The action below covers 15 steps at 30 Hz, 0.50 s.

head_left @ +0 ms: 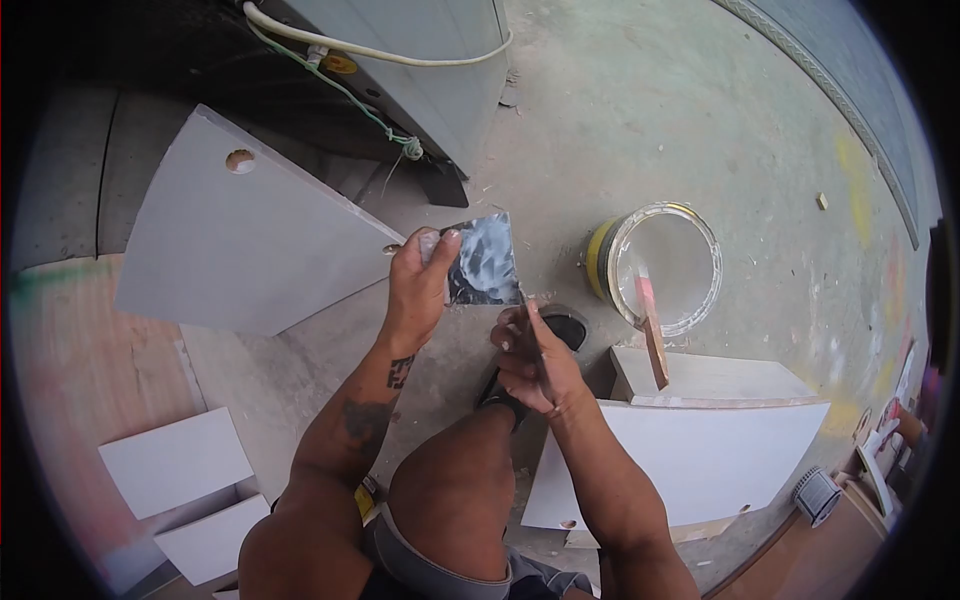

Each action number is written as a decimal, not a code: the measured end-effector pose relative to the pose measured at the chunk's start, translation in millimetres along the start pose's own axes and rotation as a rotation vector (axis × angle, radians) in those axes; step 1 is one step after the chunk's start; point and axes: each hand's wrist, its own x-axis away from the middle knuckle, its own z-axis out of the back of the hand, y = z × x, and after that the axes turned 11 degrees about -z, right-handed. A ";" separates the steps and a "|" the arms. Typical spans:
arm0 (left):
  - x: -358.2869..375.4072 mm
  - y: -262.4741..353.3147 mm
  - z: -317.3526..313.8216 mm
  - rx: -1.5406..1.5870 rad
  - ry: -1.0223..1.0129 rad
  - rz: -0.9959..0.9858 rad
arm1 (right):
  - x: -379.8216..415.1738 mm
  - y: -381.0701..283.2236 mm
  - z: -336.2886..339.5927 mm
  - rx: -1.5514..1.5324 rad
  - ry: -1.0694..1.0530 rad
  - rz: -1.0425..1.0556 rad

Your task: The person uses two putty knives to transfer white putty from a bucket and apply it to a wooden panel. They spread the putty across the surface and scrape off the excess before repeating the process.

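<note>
My left hand grips a dark square plate by its left side, thumb on top. White paste is smeared across the plate's face. My right hand is closed around a thin, flat scraper, seen almost edge-on. The scraper's far end is right at the plate's lower right corner. Both hands are over the concrete floor, above my foot. To their right stands a round can with a whitish crusted rim, and a wooden stick leans out of it.
A white curved panel with a round hole lies at left. More white panels lie at lower right, and white boxes at lower left. A grey metal cabinet with a hanging cable stands at the top.
</note>
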 end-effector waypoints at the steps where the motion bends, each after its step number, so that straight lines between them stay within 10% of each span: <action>1: -0.8 0.4 -1.1 -0.022 0.002 -0.005 | -1.9 0.1 2.2 -0.018 -0.075 -0.018; 15: 8.4 -5.3 6.8 -0.223 -0.119 -0.092 | -27.1 4.2 17.4 0.093 0.061 -0.066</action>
